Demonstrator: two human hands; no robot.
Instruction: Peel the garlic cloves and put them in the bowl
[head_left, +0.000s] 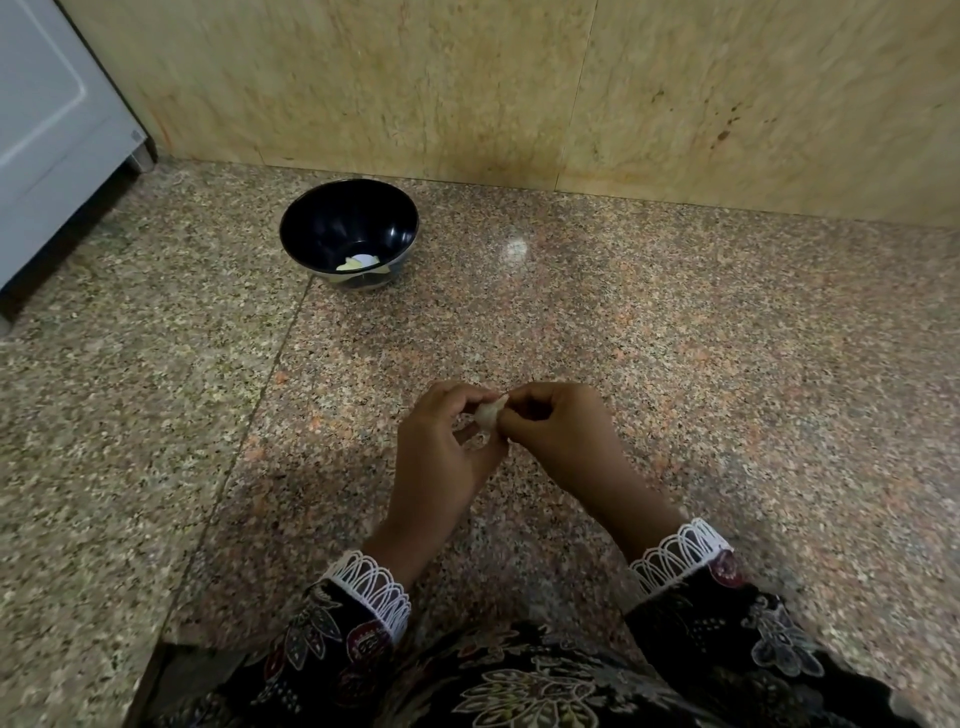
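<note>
Head: both hands' fingers (470, 397) around garlic clove (490, 414)

We see bare countertop (675, 338) all the way between our hands and the bowl (349, 232), so that way is free. The stone wall (467, 88) rises close behind the bowl, and a white appliance (47, 130) blocks the far left.

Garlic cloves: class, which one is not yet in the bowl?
The garlic clove pinched between the left hand and right hand over the floor; the other pale pieces lie inside the dark bowl.
</note>
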